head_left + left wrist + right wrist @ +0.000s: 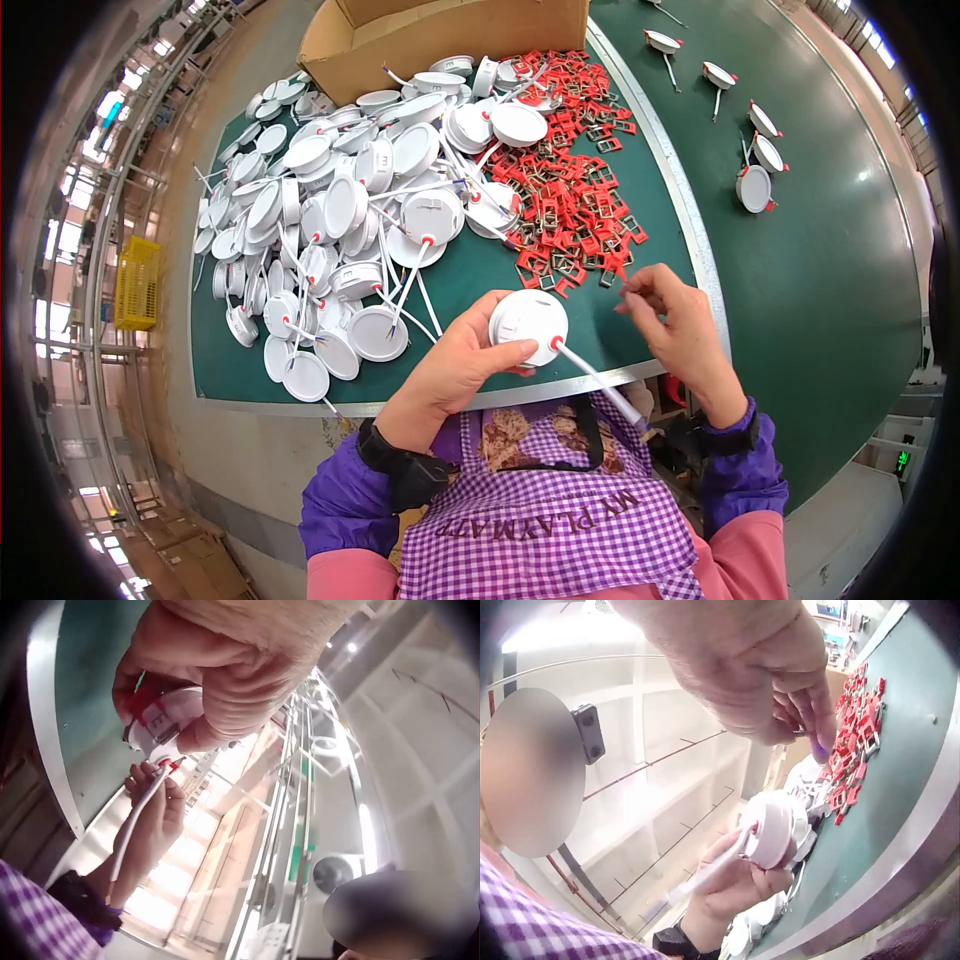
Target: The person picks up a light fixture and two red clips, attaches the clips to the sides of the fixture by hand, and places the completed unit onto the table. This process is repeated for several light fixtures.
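Observation:
My left hand (pixel 452 358) grips a round white downlight (pixel 527 322) near the table's front edge, thumb across its back. From a red grommet on that back, a white cable (pixel 600 382) runs down towards the apron. A red piece (pixel 142 703) shows at the lamp's edge beside my left fingers in the left wrist view. To the right of the lamp, and apart from it, my right hand (pixel 682 318) pinches a small red spring clip (pixel 621 274) between thumb and fingers. Most of the clip is hidden, though a bit of coiled spring (pixel 801 733) shows in the right wrist view.
Many white downlights (pixel 345 205) with cables lie heaped on the green table's left side. Beside them spreads a pile of red metal-framed clips (pixel 570 190). A cardboard box (pixel 450 40) stands behind. Across a metal edge strip (pixel 690 205), several lamps with red clips (pixel 754 188) lie on another green surface.

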`<state>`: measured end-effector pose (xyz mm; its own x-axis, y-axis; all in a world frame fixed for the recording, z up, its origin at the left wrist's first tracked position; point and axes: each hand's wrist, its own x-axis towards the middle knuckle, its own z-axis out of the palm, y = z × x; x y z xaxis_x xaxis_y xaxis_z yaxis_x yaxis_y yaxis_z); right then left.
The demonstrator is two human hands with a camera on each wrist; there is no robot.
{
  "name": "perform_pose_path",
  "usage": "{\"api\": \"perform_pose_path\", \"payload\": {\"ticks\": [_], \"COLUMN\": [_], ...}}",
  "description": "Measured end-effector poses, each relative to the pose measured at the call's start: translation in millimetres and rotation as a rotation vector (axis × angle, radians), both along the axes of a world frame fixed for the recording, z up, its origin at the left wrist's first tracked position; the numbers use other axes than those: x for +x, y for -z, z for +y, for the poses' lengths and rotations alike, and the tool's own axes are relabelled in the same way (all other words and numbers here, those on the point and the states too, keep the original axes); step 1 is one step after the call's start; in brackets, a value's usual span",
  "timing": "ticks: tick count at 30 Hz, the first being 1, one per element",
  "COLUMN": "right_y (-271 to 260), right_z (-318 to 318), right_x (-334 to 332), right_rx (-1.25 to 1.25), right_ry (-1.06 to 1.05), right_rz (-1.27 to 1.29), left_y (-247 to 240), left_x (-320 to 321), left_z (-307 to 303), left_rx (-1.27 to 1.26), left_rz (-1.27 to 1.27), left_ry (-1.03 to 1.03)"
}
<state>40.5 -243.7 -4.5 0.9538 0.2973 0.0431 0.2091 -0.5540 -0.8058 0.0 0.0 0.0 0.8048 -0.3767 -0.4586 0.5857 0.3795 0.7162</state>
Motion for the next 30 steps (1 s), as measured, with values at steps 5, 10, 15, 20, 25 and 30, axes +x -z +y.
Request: {"api": "perform_pose_path", "payload": {"ticks": [5,10,15,20,25,30], "right_y": [-8.6,0.8,-3.9,-4.9,-2.9,0.6], "right_z": [28.5,37.8,37.5,42.8,46.8,45.5], "right_x": [-5.7,-18.6,-21.0,-25.9,-29.7,-28.1], "right_rx": [0.284,0.149,0.304,0.089,0.041,-0.003], "right_ry": [0.002,0.037,0.156,0.021,0.027,0.009], "right_rz": [0.081,-0.118,0.108,-0.270,-0.313,-0.358], "left_y": [-4.8,-2.1,2.9,8.4,4.5,2.2], "left_x": [2.6,3.7,4.6,6.8,6.4,7.8], "left_z": [-7.9,-16.1,-22.9,-28.1,-25.4,-22.1], "left_rx": [0.192,0.260,0.371,0.448,0.539,0.599], "left_rz": [-0.198,-0.252,-0.353,-0.448,-0.537,-0.586], "left_ry": [0.011,-0.027,-0.058,-0.090,-0.051,0.019]}}
